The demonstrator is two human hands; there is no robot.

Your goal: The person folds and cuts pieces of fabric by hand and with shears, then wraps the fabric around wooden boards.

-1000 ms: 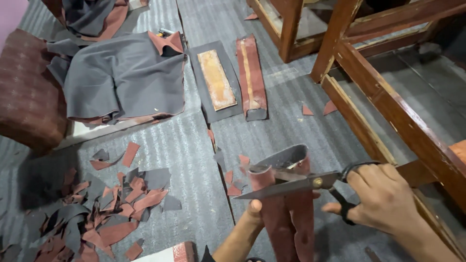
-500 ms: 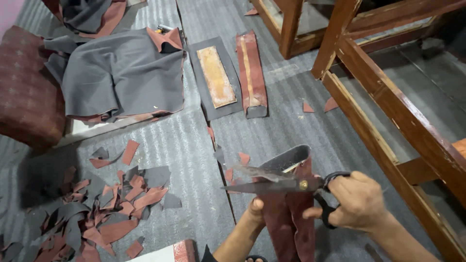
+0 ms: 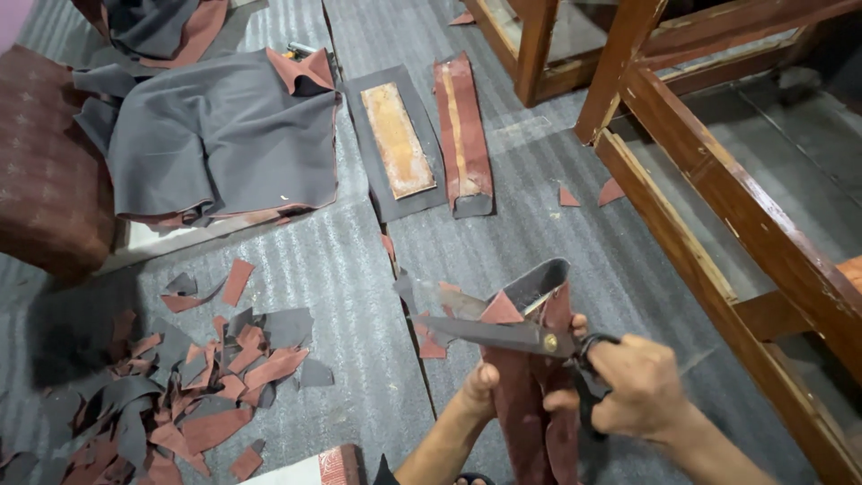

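Landmark: a folded strip of maroon leather (image 3: pixel 530 395), held upright near the bottom centre of the head view.
Left hand (image 3: pixel 480 388): pinches the strip's left edge, thumb in front, fingers hidden behind it.
Right hand (image 3: pixel 633 386): just right of the strip, fingers curled shut through the loops of large black scissors (image 3: pixel 503 334).
Scissors: blades parted, lying across the strip's upper part and pointing left past it.
Cutting well: judging from this, the strip wants to be held taut and the pinching thumb kept below the blades.
Offcuts (image 3: pixel 171 395): a heap of maroon and grey scraps well to the left of the strip, on grey ribbed matting (image 3: pixel 341 269).
Beyond the strip: flat leather pieces (image 3: pixel 417 139) and a wooden frame (image 3: pixel 718 198).
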